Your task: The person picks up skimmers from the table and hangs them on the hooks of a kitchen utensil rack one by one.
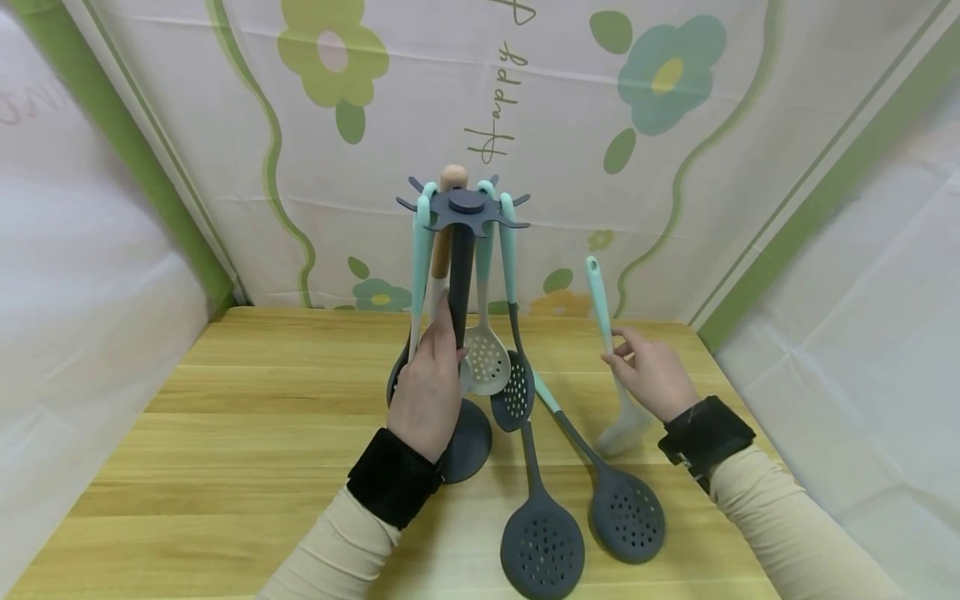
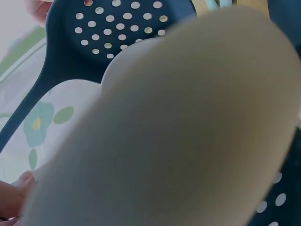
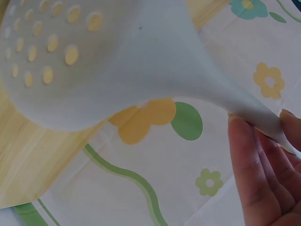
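A dark rotating utensil stand [image 1: 465,204] stands near the middle of the wooden table, its round base partly hidden. My left hand [image 1: 427,387] grips its post from the front, with the thumb showing on the right side. Several utensils hang around it, among them a pale slotted spoon [image 1: 487,362] and a dark slotted spoon [image 1: 514,392]. On the right, my right hand [image 1: 652,371] pinches the neck of a whitish skimmer [image 3: 164,70] between thumb and fingers. Its mint handle points up and its perforated head is down, close over the table.
Two dark skimmers lie on the table, one in front [image 1: 542,546] and one to its right [image 1: 628,512]. Near the left wrist camera, a big blurred pale utensil head [image 2: 178,132] blocks much of the view. Flowered cloth [image 1: 555,167] hangs behind the table [image 1: 225,433].
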`<state>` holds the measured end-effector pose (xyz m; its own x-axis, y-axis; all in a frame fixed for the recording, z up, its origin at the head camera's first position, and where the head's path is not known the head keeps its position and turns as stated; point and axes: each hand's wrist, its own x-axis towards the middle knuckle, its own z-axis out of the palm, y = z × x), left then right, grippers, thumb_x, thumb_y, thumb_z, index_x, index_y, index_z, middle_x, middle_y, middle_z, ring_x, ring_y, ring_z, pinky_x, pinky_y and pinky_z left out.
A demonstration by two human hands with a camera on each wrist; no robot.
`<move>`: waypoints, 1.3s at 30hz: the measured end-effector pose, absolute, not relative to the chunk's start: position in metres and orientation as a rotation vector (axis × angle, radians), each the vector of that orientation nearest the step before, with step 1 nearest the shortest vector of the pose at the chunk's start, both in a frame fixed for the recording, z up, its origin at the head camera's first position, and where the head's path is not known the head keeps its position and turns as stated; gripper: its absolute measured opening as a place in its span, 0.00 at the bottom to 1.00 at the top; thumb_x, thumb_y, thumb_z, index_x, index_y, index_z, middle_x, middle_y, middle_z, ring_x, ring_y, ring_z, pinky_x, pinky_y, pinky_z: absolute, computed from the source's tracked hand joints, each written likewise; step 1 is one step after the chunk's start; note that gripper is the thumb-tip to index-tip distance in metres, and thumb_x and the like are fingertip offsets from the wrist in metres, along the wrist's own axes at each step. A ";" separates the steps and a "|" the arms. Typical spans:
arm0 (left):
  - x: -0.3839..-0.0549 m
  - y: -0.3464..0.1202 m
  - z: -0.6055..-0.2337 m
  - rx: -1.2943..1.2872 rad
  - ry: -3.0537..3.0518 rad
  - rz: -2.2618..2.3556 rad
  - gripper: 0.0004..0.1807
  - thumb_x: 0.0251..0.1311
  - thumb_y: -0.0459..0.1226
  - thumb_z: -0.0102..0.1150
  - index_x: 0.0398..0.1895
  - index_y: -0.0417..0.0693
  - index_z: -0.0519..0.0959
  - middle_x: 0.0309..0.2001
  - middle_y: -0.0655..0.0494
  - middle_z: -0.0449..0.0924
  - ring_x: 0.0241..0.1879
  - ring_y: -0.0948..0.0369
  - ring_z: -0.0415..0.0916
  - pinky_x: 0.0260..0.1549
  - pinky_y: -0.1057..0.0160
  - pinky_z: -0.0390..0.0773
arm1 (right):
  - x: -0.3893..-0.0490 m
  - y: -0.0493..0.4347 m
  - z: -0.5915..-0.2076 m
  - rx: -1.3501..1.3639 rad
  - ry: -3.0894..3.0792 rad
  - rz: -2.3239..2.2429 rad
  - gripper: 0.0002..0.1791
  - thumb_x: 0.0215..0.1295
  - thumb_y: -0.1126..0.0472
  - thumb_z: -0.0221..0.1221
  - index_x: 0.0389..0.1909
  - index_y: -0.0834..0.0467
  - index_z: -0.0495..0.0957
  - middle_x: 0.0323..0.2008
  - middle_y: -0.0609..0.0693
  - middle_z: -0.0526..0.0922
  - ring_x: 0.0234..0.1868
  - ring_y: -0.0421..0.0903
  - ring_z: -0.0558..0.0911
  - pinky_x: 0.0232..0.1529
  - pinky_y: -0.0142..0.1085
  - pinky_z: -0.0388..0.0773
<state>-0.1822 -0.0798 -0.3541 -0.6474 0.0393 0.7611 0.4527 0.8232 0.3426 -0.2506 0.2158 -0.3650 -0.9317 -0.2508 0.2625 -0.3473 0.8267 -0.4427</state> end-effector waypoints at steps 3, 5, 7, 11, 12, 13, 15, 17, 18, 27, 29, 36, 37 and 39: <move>-0.182 -0.080 -0.354 -0.360 -2.204 -0.664 0.37 0.62 0.27 0.61 0.73 0.32 0.57 0.47 0.34 0.80 0.32 0.48 0.86 0.25 0.59 0.86 | -0.250 0.216 -0.365 0.465 -2.802 0.752 0.23 0.70 0.64 0.58 0.62 0.69 0.70 0.38 0.67 0.86 0.31 0.56 0.88 0.26 0.42 0.82; -0.182 -0.080 -0.354 -0.359 -2.204 -0.660 0.37 0.62 0.27 0.61 0.73 0.32 0.57 0.46 0.34 0.80 0.31 0.48 0.86 0.25 0.59 0.86 | -0.250 0.215 -0.365 0.465 -2.790 0.761 0.22 0.70 0.64 0.58 0.62 0.69 0.70 0.38 0.67 0.85 0.32 0.56 0.88 0.27 0.44 0.83; -0.183 -0.080 -0.354 -0.360 -2.202 -0.655 0.37 0.62 0.27 0.62 0.73 0.32 0.57 0.46 0.35 0.81 0.31 0.48 0.86 0.25 0.59 0.86 | -0.249 0.215 -0.365 0.463 -2.782 0.766 0.22 0.71 0.63 0.58 0.62 0.68 0.70 0.39 0.67 0.85 0.32 0.57 0.88 0.28 0.44 0.83; -0.183 -0.080 -0.354 -0.366 -2.195 -0.633 0.39 0.61 0.27 0.63 0.73 0.32 0.57 0.46 0.35 0.81 0.32 0.49 0.86 0.26 0.60 0.86 | -0.248 0.213 -0.363 0.452 -2.779 0.788 0.22 0.71 0.64 0.57 0.63 0.68 0.69 0.40 0.67 0.85 0.32 0.56 0.87 0.28 0.43 0.82; -0.183 -0.081 -0.354 -0.369 -2.193 -0.630 0.39 0.60 0.27 0.63 0.73 0.32 0.57 0.46 0.35 0.81 0.33 0.49 0.86 0.27 0.60 0.86 | -0.247 0.213 -0.361 0.445 -2.781 0.796 0.22 0.71 0.64 0.57 0.63 0.68 0.69 0.40 0.67 0.85 0.32 0.56 0.87 0.27 0.41 0.81; -0.183 -0.081 -0.355 -0.373 -2.191 -0.626 0.40 0.60 0.27 0.64 0.73 0.32 0.56 0.46 0.35 0.81 0.33 0.49 0.86 0.27 0.60 0.86 | -0.247 0.212 -0.360 0.443 -2.779 0.806 0.22 0.72 0.64 0.57 0.63 0.68 0.69 0.40 0.67 0.85 0.32 0.56 0.87 0.27 0.40 0.80; -0.184 -0.081 -0.354 -0.379 -2.186 -0.622 0.40 0.60 0.27 0.64 0.74 0.33 0.56 0.46 0.35 0.80 0.32 0.49 0.86 0.27 0.60 0.86 | -0.246 0.211 -0.357 0.434 -2.776 0.822 0.22 0.72 0.64 0.56 0.63 0.69 0.69 0.41 0.67 0.85 0.32 0.55 0.87 0.27 0.38 0.78; -0.184 -0.082 -0.355 -0.383 -2.181 -0.617 0.41 0.60 0.27 0.64 0.74 0.33 0.55 0.46 0.35 0.80 0.32 0.49 0.86 0.26 0.61 0.86 | -0.246 0.209 -0.355 0.433 -2.767 0.823 0.22 0.72 0.64 0.56 0.63 0.69 0.69 0.41 0.68 0.85 0.33 0.56 0.87 0.26 0.39 0.78; -0.184 -0.082 -0.355 -0.384 -2.179 -0.616 0.41 0.60 0.27 0.64 0.74 0.33 0.55 0.46 0.35 0.80 0.31 0.50 0.85 0.26 0.61 0.86 | -0.245 0.208 -0.354 0.436 -2.759 0.821 0.22 0.72 0.64 0.56 0.63 0.70 0.69 0.41 0.68 0.84 0.33 0.57 0.87 0.27 0.40 0.79; -0.183 -0.082 -0.354 -0.384 -2.188 -0.609 0.40 0.61 0.28 0.63 0.74 0.32 0.55 0.48 0.35 0.80 0.30 0.51 0.85 0.25 0.61 0.85 | -0.235 0.195 -0.345 0.493 -2.686 0.841 0.23 0.72 0.65 0.56 0.63 0.73 0.68 0.42 0.70 0.84 0.37 0.61 0.87 0.37 0.53 0.85; -0.183 -0.082 -0.354 -0.381 -2.188 -0.604 0.40 0.61 0.29 0.63 0.74 0.31 0.55 0.48 0.35 0.80 0.30 0.51 0.85 0.25 0.61 0.85 | -0.232 0.191 -0.343 0.508 -2.673 0.851 0.23 0.72 0.66 0.56 0.63 0.72 0.68 0.42 0.69 0.84 0.37 0.61 0.87 0.37 0.53 0.85; -0.184 -0.082 -0.355 -0.380 -2.174 -0.601 0.40 0.60 0.29 0.64 0.73 0.30 0.56 0.48 0.34 0.80 0.31 0.50 0.86 0.26 0.61 0.85 | -0.226 0.183 -0.338 0.558 -2.638 0.902 0.22 0.71 0.68 0.56 0.62 0.73 0.68 0.42 0.68 0.85 0.38 0.60 0.88 0.39 0.51 0.86; -0.184 -0.082 -0.355 -0.382 -2.172 -0.601 0.40 0.60 0.29 0.64 0.73 0.30 0.56 0.49 0.34 0.80 0.31 0.50 0.86 0.26 0.61 0.85 | -0.225 0.182 -0.337 0.567 -2.630 0.903 0.22 0.71 0.68 0.56 0.62 0.73 0.68 0.41 0.68 0.85 0.37 0.60 0.88 0.39 0.51 0.86; -0.184 -0.082 -0.355 -0.387 -2.168 -0.608 0.40 0.60 0.29 0.64 0.73 0.30 0.56 0.49 0.34 0.80 0.32 0.50 0.86 0.26 0.61 0.86 | -0.223 0.180 -0.336 0.586 -2.611 0.905 0.21 0.71 0.69 0.56 0.61 0.73 0.69 0.41 0.68 0.85 0.37 0.60 0.88 0.39 0.51 0.86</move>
<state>-0.1843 -0.0818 -0.3553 -0.6071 0.0646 0.7920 0.4669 0.8355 0.2898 -0.2228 0.1801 -0.3359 -0.8664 -0.2741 0.4173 -0.4735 0.7161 -0.5128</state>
